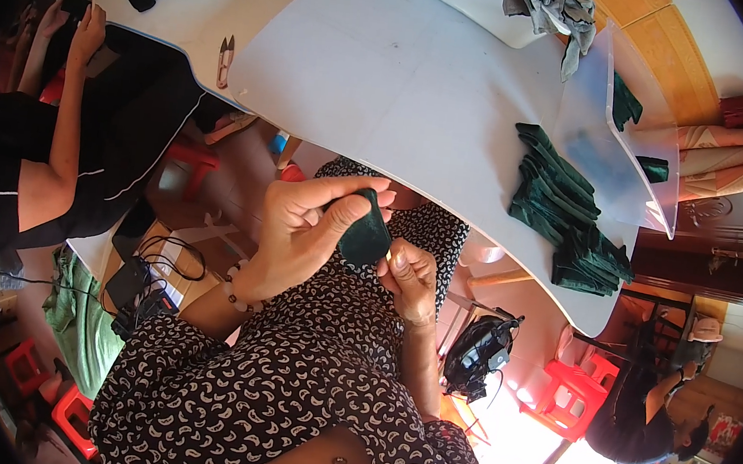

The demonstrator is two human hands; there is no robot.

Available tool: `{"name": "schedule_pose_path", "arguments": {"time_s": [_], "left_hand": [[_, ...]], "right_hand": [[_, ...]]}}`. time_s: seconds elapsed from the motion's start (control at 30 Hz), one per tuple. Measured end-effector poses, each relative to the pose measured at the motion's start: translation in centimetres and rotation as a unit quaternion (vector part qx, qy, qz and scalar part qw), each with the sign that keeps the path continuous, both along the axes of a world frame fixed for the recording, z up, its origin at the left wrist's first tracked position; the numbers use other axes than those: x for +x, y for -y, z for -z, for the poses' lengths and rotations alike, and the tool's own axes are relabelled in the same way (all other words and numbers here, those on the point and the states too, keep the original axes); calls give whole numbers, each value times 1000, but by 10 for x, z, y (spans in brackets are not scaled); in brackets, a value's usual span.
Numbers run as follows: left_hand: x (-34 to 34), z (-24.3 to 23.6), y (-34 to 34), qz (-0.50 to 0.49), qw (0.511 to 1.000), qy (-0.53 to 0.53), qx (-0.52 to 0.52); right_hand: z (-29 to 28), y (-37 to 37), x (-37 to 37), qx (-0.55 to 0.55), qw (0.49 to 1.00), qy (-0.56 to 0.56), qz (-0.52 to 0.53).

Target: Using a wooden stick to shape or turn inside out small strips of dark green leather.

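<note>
In front of my chest I hold a small dark green velvet piece [364, 238] with a rounded lower edge. My left hand [305, 226] is closed on its upper part, thumb and forefinger gripping the fabric. Pinched at the lower right edge of the same piece is my right hand [410, 280], fingers curled in. A tiny pale spot shows by the right fingertips; what it is cannot be made out. On the table's right side lies an overlapping row of dark green velvet pieces [561, 210], beyond the reach of both hands now.
The pale table [386, 81] curves ahead of me. Thread snips [225, 61] lie at its left, grey cloth [549, 12] at the far side. A clear plastic panel [628, 122] stands at the right. Another person [49, 138] works at left; red stools [568, 399] stand on the floor.
</note>
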State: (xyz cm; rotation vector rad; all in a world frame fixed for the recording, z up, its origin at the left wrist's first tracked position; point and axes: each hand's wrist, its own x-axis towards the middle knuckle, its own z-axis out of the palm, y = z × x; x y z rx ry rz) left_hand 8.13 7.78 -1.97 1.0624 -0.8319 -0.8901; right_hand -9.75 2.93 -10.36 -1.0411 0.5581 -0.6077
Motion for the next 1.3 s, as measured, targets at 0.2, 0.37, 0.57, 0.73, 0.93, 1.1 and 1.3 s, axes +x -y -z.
{"name": "schedule_pose_path", "arguments": {"time_s": [0.2,0.37,0.57,0.73,0.93,1.1,1.3], "left_hand": [[12,-2,4,-36,999,8,-11],[14,-9,3,-31,998,-48,-19],[-10,-10,4,68,997,29,-12],[0,-27,22,8,1000,-9,19],[45,-12,46,-9,998,-59,15],[45,4,62,-44,996,-77,7],[49,7,67,-27,998,-41,39]], "right_hand": [[10,26,-50,-98,992,-45,-63],[39,41,-87,-62,991,116,30],[-25,39,-6,-144,977,135,84],[-29,36,5,-67,997,-2,-32],[-26,30,-11,-11,998,41,53],[-28,31,-12,51,992,74,85],[-24,33,-17,68,992,97,47]]}}
